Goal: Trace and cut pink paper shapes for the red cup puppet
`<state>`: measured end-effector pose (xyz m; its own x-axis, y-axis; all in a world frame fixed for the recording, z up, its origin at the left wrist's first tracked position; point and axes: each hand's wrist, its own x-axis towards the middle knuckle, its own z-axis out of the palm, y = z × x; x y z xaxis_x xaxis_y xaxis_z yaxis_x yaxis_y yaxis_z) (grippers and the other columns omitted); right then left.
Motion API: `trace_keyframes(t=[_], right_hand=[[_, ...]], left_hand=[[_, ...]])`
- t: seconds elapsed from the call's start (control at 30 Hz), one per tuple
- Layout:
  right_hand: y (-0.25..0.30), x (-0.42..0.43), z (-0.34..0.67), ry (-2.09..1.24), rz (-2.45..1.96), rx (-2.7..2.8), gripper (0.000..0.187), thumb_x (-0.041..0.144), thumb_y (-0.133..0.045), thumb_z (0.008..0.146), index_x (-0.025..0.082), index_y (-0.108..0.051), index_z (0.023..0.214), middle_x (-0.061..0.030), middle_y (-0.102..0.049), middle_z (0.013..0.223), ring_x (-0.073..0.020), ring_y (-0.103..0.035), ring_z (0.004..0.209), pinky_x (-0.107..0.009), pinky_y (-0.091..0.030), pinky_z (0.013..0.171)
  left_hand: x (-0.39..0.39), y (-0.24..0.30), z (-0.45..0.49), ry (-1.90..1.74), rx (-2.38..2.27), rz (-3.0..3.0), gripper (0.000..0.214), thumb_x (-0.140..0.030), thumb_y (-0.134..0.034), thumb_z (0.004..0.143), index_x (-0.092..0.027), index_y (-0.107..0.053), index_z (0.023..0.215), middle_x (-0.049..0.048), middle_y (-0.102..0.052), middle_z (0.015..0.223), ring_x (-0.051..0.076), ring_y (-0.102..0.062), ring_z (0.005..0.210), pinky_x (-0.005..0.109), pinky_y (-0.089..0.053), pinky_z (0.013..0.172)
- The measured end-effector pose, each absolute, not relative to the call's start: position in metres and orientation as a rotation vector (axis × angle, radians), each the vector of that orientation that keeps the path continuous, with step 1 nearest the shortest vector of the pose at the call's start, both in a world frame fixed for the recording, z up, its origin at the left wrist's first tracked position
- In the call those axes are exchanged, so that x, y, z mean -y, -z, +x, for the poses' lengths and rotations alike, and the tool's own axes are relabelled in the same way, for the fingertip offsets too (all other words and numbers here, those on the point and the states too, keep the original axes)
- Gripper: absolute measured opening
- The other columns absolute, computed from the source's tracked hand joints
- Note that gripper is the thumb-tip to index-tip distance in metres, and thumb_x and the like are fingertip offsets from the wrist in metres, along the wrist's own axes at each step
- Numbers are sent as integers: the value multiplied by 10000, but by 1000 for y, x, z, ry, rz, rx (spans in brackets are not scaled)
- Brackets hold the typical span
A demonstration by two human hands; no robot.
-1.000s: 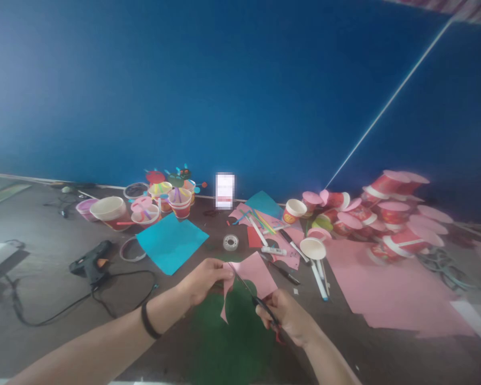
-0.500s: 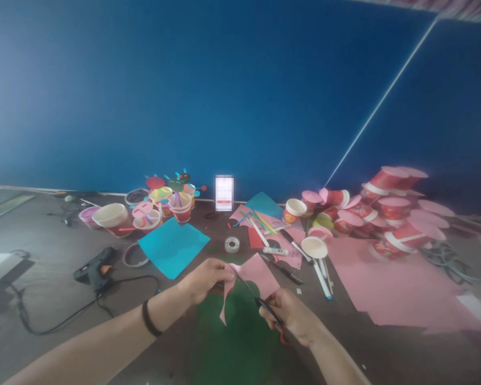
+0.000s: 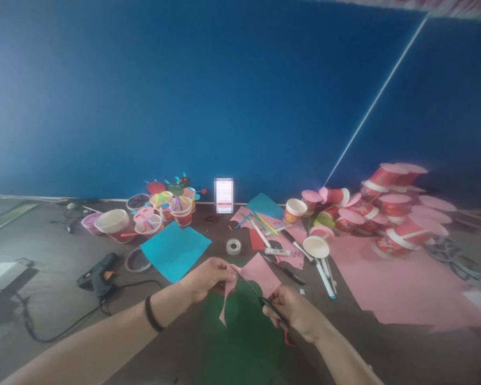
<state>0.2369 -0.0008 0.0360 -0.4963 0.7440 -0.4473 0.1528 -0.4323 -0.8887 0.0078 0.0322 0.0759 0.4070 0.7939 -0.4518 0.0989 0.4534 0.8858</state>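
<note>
My left hand (image 3: pixel 213 278) pinches a piece of pink paper (image 3: pixel 260 274) between thumb and fingers, near the paper's left corner. The paper has a curved cut edge, and a narrow strip hangs down below my left fingers. My right hand (image 3: pixel 292 310) is closed around the handles of a pair of scissors (image 3: pixel 272 307) with dark and red parts. Their blades point up and left, lying across the pink paper close to my left fingertips. A green surface (image 3: pixel 240 342) lies underneath both hands.
Blue paper (image 3: pixel 176 251), a roll of tape (image 3: pixel 233 246) and a glue gun (image 3: pixel 100 275) with its cord lie to the left and ahead. Markers (image 3: pixel 324 278) and white cups (image 3: pixel 316 247) sit at right. Red cups with pink discs (image 3: pixel 404 235) are piled beside a large pink sheet (image 3: pixel 369 278).
The view has shifted slightly. Both hands hold nearly the same pose on the paper and scissors, and the red part of the handles shows a little more below my right hand.
</note>
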Motion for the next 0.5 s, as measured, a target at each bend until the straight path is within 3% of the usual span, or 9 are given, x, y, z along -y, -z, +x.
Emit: trace_keyframes(t=[0.5], right_hand=[[-12, -8, 227, -1987, -1269, 1288, 225, 341, -641, 677, 155, -516, 653, 63, -486, 420, -36, -313, 332, -170, -198, 321]], left_hand=[[-49, -50, 1, -494, -1188, 1032, 127, -251, -602, 598, -131, -584, 635, 25, -611, 606, 163, -588, 618, 253, -420, 543]])
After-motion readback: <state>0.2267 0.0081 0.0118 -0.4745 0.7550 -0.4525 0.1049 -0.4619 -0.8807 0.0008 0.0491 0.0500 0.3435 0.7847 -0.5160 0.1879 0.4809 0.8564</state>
